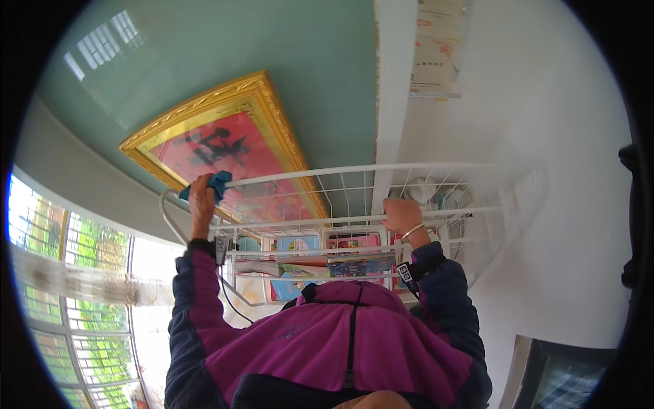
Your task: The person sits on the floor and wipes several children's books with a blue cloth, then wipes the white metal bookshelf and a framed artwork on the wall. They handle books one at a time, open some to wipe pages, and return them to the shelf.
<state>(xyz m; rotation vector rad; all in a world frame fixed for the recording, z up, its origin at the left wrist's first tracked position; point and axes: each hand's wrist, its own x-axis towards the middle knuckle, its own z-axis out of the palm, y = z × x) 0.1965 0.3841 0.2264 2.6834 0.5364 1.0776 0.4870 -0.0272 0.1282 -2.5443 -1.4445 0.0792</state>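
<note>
A white wire rack (352, 220) with several shelf levels stands before me. My left hand (203, 197) holds a blue cloth (219, 185) against the left end of its top rail (286, 175). Part of the cloth is hidden behind the fingers. My right hand (402, 216), with a bracelet (413, 231) at the wrist, is closed around the front rail to the right of the middle. Books (360, 263) and magazines lie on the lower levels. Clear plastic bags (423, 190) sit at the right side of the rack, behind my right hand.
Behind the rack, a gold-framed red calligraphy picture (219, 143) leans against a green wall panel (327, 76). Barred windows (97, 276) are on the left. Papers bearing writing (434, 56) hang on the white wall. A dark-framed panel (562, 378) is at the lower right.
</note>
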